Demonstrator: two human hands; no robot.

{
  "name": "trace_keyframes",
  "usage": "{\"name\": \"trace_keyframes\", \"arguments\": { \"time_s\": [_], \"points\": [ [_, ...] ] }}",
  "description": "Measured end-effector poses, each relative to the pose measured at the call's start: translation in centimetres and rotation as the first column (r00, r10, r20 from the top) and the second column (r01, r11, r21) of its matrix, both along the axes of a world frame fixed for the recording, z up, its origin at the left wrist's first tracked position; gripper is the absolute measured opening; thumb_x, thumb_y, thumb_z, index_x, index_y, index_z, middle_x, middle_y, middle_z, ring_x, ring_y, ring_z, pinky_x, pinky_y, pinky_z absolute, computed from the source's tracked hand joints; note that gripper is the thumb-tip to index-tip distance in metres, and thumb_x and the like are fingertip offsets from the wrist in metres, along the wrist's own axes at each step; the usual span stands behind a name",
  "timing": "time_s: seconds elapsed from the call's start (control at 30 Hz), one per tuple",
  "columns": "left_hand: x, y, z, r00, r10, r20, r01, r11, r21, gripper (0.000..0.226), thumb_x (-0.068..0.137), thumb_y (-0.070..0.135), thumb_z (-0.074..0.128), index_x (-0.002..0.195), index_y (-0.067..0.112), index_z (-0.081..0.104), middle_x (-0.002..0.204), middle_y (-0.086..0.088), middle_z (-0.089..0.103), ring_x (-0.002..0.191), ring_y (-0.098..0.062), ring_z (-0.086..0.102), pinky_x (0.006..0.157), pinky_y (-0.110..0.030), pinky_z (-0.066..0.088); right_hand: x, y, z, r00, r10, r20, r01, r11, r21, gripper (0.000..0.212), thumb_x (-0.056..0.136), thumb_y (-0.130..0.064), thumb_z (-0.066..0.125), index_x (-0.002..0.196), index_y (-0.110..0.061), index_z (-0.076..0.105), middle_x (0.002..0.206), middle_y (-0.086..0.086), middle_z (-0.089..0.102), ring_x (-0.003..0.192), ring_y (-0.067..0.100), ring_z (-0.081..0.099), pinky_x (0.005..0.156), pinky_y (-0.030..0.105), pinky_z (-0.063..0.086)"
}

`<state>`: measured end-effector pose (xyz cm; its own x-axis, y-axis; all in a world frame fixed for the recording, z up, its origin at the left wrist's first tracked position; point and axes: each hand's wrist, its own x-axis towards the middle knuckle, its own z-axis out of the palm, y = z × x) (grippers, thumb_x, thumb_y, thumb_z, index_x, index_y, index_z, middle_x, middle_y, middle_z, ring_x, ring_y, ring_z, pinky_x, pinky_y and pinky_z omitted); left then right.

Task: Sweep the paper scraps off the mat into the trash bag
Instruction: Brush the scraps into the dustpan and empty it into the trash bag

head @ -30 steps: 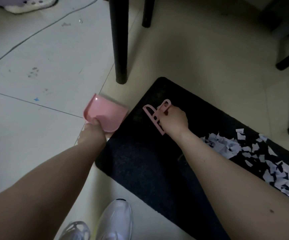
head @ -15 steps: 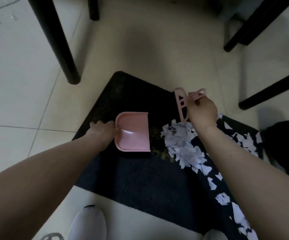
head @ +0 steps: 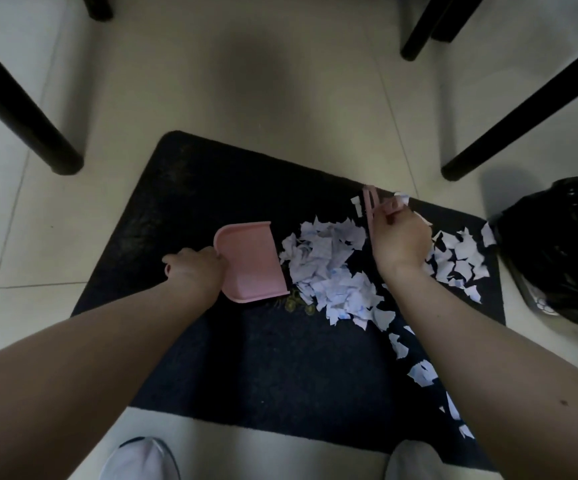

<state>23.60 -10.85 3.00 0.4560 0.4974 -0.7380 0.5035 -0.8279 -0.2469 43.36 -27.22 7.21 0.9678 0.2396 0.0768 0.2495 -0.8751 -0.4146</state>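
The left hand [head: 194, 271] grips the pink dustpan [head: 249, 261]; the right hand [head: 400, 242] grips what looks like a small brush [head: 370, 206]. A fast sweep could scatter the paper scraps [head: 329, 271] past the pan.

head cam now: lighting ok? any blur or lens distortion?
Head view: dim, flat light with a broad soft shadow on the floor tiles; black trash bag nearly detail-less; wide-angle splay on the chair legs; paper scraps and pink dustpan fairly sharp.
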Motion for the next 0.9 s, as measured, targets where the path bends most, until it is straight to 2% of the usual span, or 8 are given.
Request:
{"name": "trace_keyframes", "arguments": {
  "time_s": [0.1, 0.2, 0.43, 0.67, 0.73, 0.8, 0.83, 0.9],
  "points": [
    [-0.1, 0.1, -0.3, 0.999, -0.032, 0.005, 0.031, 0.999, 0.005, 0.073, 0.085, 0.014, 0.063, 0.147, 0.022, 0.025, 0.140, -0.005, 0.032, 0.124, -0.034, 0.041, 0.098, -0.047, 0.043, 0.3, -0.3, -1.5, 0.998, 0.029, -0.062, -0.031, 0.999, -0.028, 0.048, 0.101, -0.044, 0.033, 0.086, -0.011, 0.064, 0.086, 0.012, 0.069, 0.085, 0.029, 0.063, 0.068, 0.028, 0.037],
    [-0.1, 0.2, -0.6, 0.999, -0.037, 0.013, 0.036, 0.999, 0.018, 0.071, 0.085, 0.012, 0.061, 0.146, 0.022, 0.026, 0.138, -0.004, 0.033, 0.122, -0.034, 0.042, 0.096, -0.045, 0.044, -0.6, 0.3, -2.9, 0.989, 0.077, -0.129, -0.085, 0.994, -0.062, 0.048, 0.101, -0.043, 0.031, 0.084, -0.011, 0.061, 0.082, 0.011, 0.067, 0.076, 0.025, 0.061, 0.064, 0.026, 0.034],
    [0.2, 0.1, -0.9, 1.000, 0.006, -0.004, -0.005, 1.000, 0.024, 0.069, 0.086, 0.011, 0.060, 0.146, 0.022, 0.027, 0.139, -0.004, 0.034, 0.124, -0.035, 0.041, 0.096, -0.046, 0.045, -4.7, 4.1, -4.4, 0.954, 0.254, -0.158, -0.263, 0.964, -0.038, 0.041, 0.102, -0.036, 0.031, 0.103, -0.014, 0.065, 0.081, 0.009, 0.069, 0.078, 0.027, 0.065, 0.061, 0.028, 0.038],
    [0.2, 0.2, -1.0, 1.000, 0.023, 0.013, -0.023, 1.000, 0.006, 0.074, 0.087, 0.016, 0.061, 0.149, 0.023, 0.021, 0.140, -0.003, 0.034, 0.125, -0.034, 0.041, 0.097, -0.045, 0.044, -8.7, 6.1, -3.6, 0.906, 0.381, -0.183, -0.381, 0.924, 0.037, 0.037, 0.100, -0.032, 0.036, 0.097, -0.007, 0.064, 0.082, 0.009, 0.068, 0.078, 0.026, 0.063, 0.062, 0.027, 0.035],
    [0.2, 0.3, -0.9, 0.999, 0.029, 0.023, -0.029, 1.000, 0.004, 0.075, 0.087, 0.016, 0.060, 0.149, 0.024, 0.019, 0.142, -0.003, 0.034, 0.125, -0.034, 0.041, 0.097, -0.045, 0.044, -9.4, 6.2, -3.3, 0.897, 0.393, -0.200, -0.387, 0.919, 0.070, 0.040, 0.100, -0.034, 0.035, 0.094, -0.007, 0.064, 0.076, 0.008, 0.066, 0.071, 0.024, 0.060, 0.062, 0.028, 0.035],
    [0.1, 0.3, -0.9, 0.999, 0.035, 0.024, -0.035, 0.999, -0.007, 0.076, 0.088, 0.017, 0.060, 0.150, 0.026, 0.017, 0.143, -0.003, 0.033, 0.126, -0.035, 0.040, 0.097, -0.047, 0.044, -9.9, 6.2, -3.3, 0.887, 0.402, -0.226, -0.390, 0.915, 0.099, 0.040, 0.100, -0.034, 0.037, 0.078, -0.012, 0.061, 0.061, 0.000, 0.054, 0.063, 0.019, 0.053, 0.060, 0.028, 0.035],
    [0.1, 0.4, -1.0, 0.999, 0.036, 0.025, -0.036, 0.999, -0.012, 0.075, 0.088, 0.017, 0.059, 0.150, 0.027, 0.017, 0.144, -0.003, 0.032, 0.126, -0.035, 0.040, 0.097, -0.047, 0.044, -10.0, 6.2, -3.2, 0.885, 0.406, -0.227, -0.393, 0.914, 0.105, 0.041, 0.100, -0.033, 0.037, 0.065, -0.017, 0.051, 0.055, -0.005, 0.046, 0.058, 0.017, 0.049, 0.058, 0.028, 0.034],
    [0.1, 0.5, -1.0, 0.999, 0.035, 0.032, -0.035, 0.999, -0.012, 0.072, 0.088, 0.019, 0.059, 0.149, 0.028, 0.022, 0.142, -0.003, 0.034, 0.125, -0.036, 0.041, 0.096, -0.047, 0.044, -10.1, 6.2, -3.0, 0.885, 0.408, -0.223, -0.391, 0.913, 0.119, 0.048, 0.100, -0.033, 0.038, 0.053, -0.022, 0.033, 0.049, -0.008, 0.039, 0.049, 0.013, 0.042, 0.052, 0.026, 0.029]
  ]
}}
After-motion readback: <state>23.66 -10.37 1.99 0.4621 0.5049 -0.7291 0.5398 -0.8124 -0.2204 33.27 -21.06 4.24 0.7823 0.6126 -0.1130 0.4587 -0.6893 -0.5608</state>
